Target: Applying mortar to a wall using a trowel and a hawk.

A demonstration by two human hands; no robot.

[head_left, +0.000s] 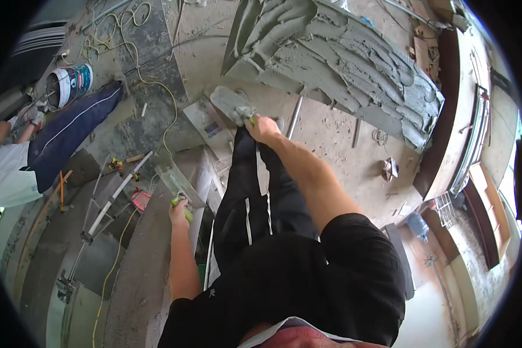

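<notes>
My right hand [264, 129] is closed round the green handle of a trowel [229, 103], its rounded blade smeared with grey mortar. That trowel is out in front of my legs, short of a large slab [342, 69] coated in ridged grey mortar. Lower and to the left, my left hand [181, 212] grips the yellow-green handle of a flat rectangular trowel [176, 178]. A pale tile-like panel [209, 124] lies on the floor between the two trowels, partly behind my leg.
At the left another person [46, 139] bends toward a white-and-dark bucket [69, 84]. A yellow cable [173, 104] snakes over the floor. A metal tripod-like stand [113, 197] and hammer [62, 191] are lower left; brown boards [441, 116] and a water bottle [417, 225] lie right.
</notes>
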